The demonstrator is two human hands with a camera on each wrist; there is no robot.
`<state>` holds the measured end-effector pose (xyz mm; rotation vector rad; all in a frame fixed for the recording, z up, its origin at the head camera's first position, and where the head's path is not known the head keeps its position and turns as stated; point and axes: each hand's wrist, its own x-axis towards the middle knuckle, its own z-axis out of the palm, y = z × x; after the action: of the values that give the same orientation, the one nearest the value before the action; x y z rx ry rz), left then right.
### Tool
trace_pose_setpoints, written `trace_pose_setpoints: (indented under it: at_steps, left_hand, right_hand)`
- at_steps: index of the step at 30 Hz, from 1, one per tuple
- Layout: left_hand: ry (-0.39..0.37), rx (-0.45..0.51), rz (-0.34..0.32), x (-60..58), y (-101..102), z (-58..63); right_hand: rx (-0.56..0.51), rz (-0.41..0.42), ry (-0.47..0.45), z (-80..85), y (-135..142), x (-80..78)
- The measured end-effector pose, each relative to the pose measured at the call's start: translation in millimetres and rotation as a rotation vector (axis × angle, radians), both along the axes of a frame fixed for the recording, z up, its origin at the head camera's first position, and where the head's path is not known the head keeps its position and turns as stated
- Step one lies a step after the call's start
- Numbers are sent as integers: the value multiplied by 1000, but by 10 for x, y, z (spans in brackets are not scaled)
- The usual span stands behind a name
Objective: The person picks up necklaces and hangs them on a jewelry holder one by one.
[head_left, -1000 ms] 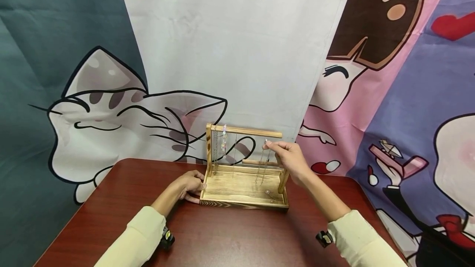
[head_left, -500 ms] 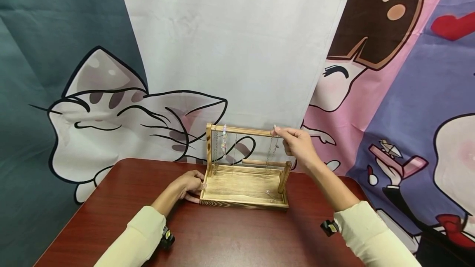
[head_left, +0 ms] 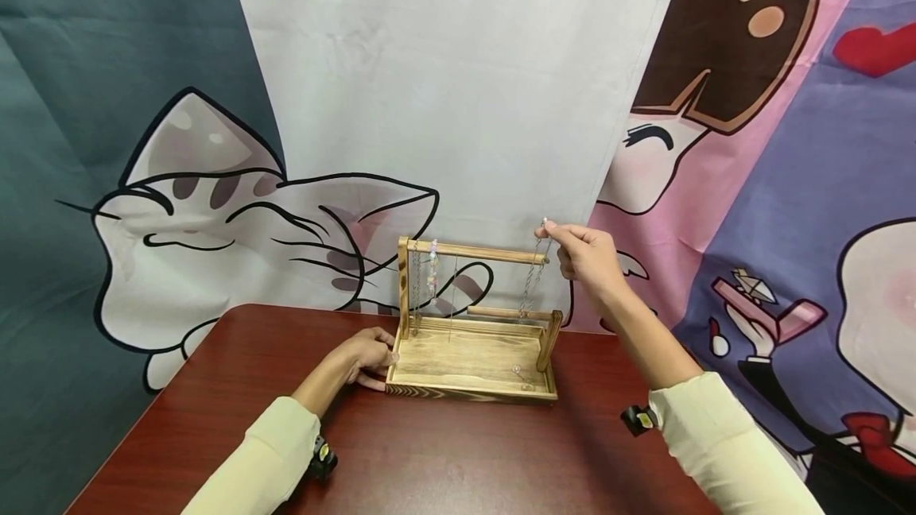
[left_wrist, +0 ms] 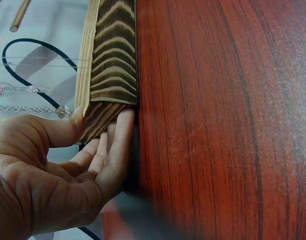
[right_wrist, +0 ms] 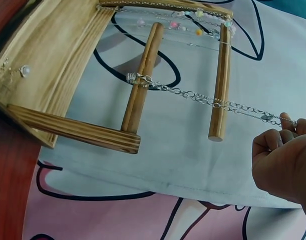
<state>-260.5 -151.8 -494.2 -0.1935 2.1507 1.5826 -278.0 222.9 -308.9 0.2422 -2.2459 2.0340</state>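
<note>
A wooden jewelry stand [head_left: 465, 397] with a tray base, an upper bar and a lower bar stands on the table. My left hand [head_left: 368, 356] grips the tray's left end, thumb on the wall and fingertips at the lower edge, as the left wrist view shows. Above the free right end of the upper bar [head_left: 494, 253], my right hand [head_left: 592, 261] pinches the top of a silver chain necklace [right_wrist: 193, 95]. The necklace hangs in two strands past that bar, its lower end near the lower bar [right_wrist: 142, 80]. Whether it touches the bars is unclear.
On the upper bar's left part hang a silver chain [head_left: 417, 284], a pastel beaded strand [head_left: 432, 272] and a thin chain [head_left: 452, 300]. A small piece of jewelry [right_wrist: 24, 71] lies at the tray's right. A printed cloth [head_left: 465, 102] hangs behind the red-brown table [head_left: 429, 459].
The right hand has risen and moved right, lifting the necklace from below the upper bar to above its free end. The left hand stays on the tray.
</note>
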Motion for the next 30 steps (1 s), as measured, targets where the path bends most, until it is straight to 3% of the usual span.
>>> trace_pose_setpoints:
  at_steps: [11,20,30]
  left_hand:
    - [9,1,5,5,1,7]
    - [11,-4,6,31,14,2]
    - [5,-15,7,13,8,2]
  right_hand:
    - [-72,-39,10,68,40,-70]
    - [-118,-49,-2,22,106,-141]
    - [-71,-65,-42,-84,134,-192]
